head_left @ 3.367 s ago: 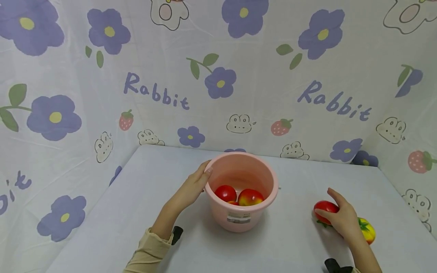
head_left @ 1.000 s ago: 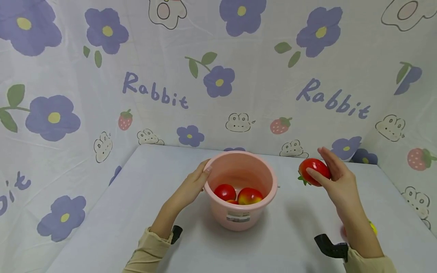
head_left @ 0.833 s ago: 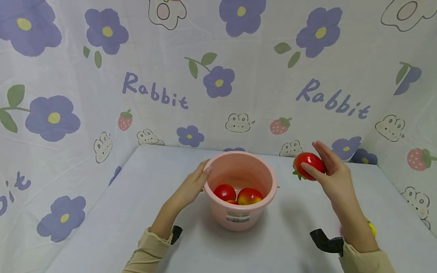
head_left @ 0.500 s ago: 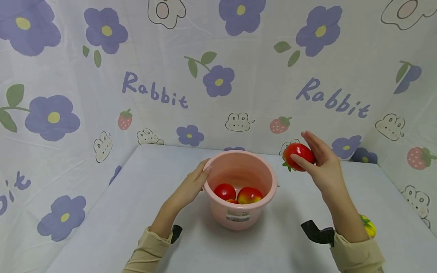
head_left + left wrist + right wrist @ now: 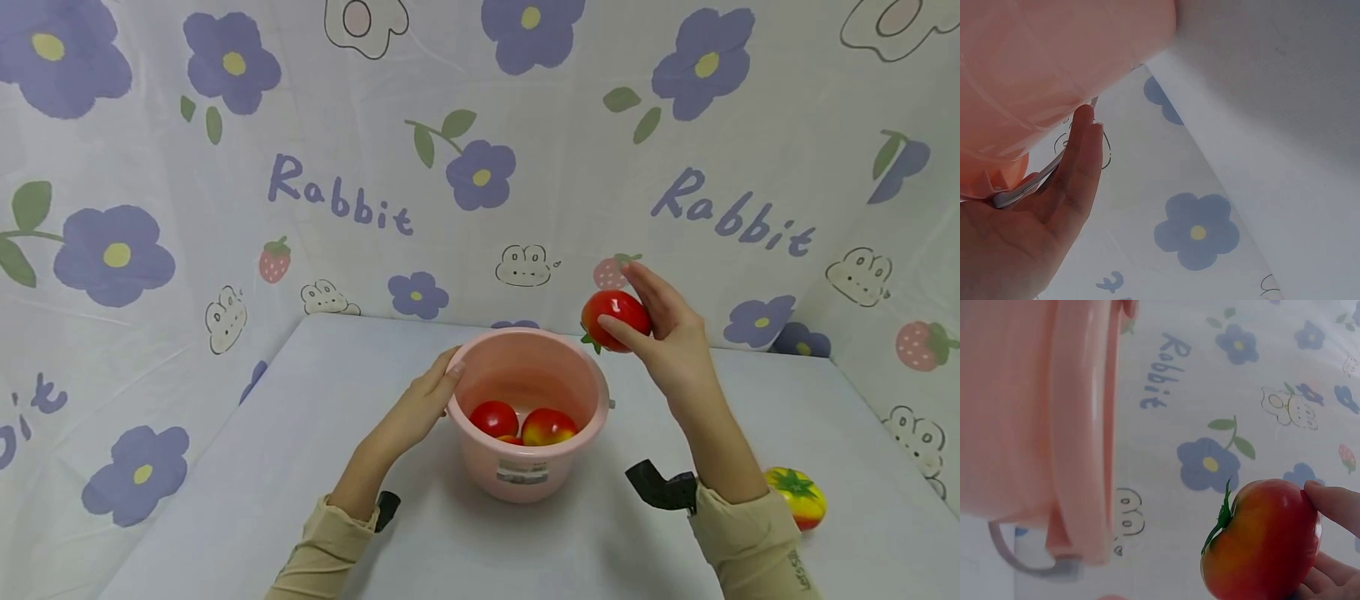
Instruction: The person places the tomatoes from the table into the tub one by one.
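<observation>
My right hand (image 5: 678,342) holds a red toy tomato (image 5: 615,321) between thumb and fingers, in the air just beyond the right rim of a pink bucket (image 5: 525,475). The right wrist view shows the tomato (image 5: 1263,540) with yellow-orange shading and a green leafy top. My left hand (image 5: 420,408) grips the bucket's left rim, thumb over the edge. In the left wrist view its fingers (image 5: 1088,156) lie along the outside, by the grey handle (image 5: 1025,187). Inside the bucket are a red round fruit (image 5: 493,418), a red-yellow one (image 5: 549,427) and a partly hidden one (image 5: 512,439).
A yellow-red toy fruit with a green top (image 5: 798,498) lies on the white table (image 5: 225,500) to the right, partly behind the right sleeve (image 5: 750,533). Patterned cloth (image 5: 360,108) with flowers and rabbits rises behind and on both sides.
My right hand has picked up the tomato from the right of the table and carried it up and left toward the bucket. My left hand and the bucket have stayed in place.
</observation>
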